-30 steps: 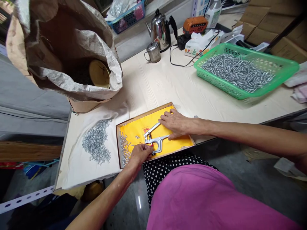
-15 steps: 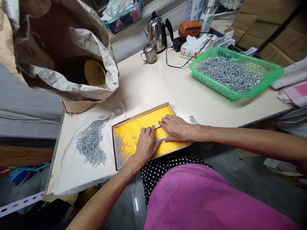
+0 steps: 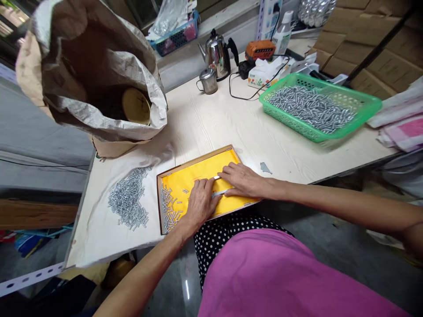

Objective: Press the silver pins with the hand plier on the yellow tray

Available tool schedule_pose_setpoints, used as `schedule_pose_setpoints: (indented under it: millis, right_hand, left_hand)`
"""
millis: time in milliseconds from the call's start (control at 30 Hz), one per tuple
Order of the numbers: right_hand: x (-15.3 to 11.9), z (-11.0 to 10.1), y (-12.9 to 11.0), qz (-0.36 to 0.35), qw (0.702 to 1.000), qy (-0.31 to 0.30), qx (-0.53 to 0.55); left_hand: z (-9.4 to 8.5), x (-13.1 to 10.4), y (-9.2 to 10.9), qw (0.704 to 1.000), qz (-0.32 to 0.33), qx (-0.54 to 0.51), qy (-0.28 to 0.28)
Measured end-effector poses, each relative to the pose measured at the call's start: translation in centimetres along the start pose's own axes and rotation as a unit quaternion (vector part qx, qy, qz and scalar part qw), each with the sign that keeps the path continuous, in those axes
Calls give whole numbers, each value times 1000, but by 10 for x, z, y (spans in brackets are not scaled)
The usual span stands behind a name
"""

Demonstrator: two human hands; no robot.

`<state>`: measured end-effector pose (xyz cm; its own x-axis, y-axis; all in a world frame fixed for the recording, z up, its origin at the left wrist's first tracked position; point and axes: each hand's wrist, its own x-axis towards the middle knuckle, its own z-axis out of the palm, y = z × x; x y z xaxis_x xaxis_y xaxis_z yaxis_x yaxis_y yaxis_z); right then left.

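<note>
and here is the left hand [image 3: 200, 198] spread low over the tray [image 3: 211, 163], knuckles up, covering the head of a silver hand tool [image 3: 218, 193]; whether those fingers are clamped on it, nobody can tell from above. the right hand [image 3: 244, 179] is easier to call: fingers curled over the upper handle, thumb against the lower one, a clear hold on both. the two hands sit just beside each other, a gap between them, and in that gap the handles show, standing apart.

the tool lies inside the tray, nearer its right edge than its left, and the tray itself sits at the near edge of the table [image 3: 198, 119]. the handles look like bare metal, so expect something stiff, fairly solid, not fragile, perhaps a touch slippery if the palms are damp. the sensible place to take it is far out along the handles, towards the tray's right edge, where leverage should be best, with the other hand steadying the head.

over at the tray's left edge, a scatter of small metal pieces [image 3: 170, 213]: light, hard, likely to roll, best pinched singly at the middle. more lie heaped on a white cloth [image 3: 95, 237] by the table's near left corner, beyond the tray.
</note>
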<state>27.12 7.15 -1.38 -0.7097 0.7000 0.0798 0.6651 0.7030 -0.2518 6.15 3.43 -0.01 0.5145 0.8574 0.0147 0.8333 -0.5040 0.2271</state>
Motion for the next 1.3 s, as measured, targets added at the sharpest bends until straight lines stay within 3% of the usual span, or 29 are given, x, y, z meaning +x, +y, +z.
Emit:
schedule_pose_setpoints:
  millis: [67, 167, 333, 433, 533, 633, 700, 833, 933, 1033, 1300]
  right_hand:
    - [3, -4, 11, -17, 1000, -4, 12]
    - [16, -1, 28, -16, 1000, -2, -5]
    - [48, 2, 44, -15, 999, 39, -20]
    - [49, -3, 40, -11, 998, 58, -8]
    - [24, -1, 23, -15, 996, 82, 28]
    - [-12, 11, -1, -40, 989, 94, 105]
    - [-30, 22, -16, -29, 985, 104, 137]
    - [-39, 36, -31, 23, 979, 130, 157]
    - [-35, 37, -31, 33, 978, 131, 156]
    - [-33, 34, -31, 35, 979, 132, 154]
    - [-35, 35, -33, 44, 978, 132, 153]
  left_hand:
    - [-2, -3, 1, 999, 40, 9, 13]
    - [-3, -5, 6, 996, 88, 30, -11]
    - [-1, -9, 20, 995, 63, 28, -73]
    - [-8, -16, 17, 998, 48, 6, -33]
    - [-25, -30, -13, 996, -40, 0, 77]
    - [-47, -51, -71, 961, -212, 66, 164]
    - [-59, -66, -113, 928, -311, 123, 161]
    - [-65, -84, -172, 896, -389, 191, 95]
    - [-62, -82, -189, 888, -398, 229, 41]
    - [-59, -75, -195, 897, -379, 228, -7]
    - [-59, -68, -198, 900, -404, 165, -18]
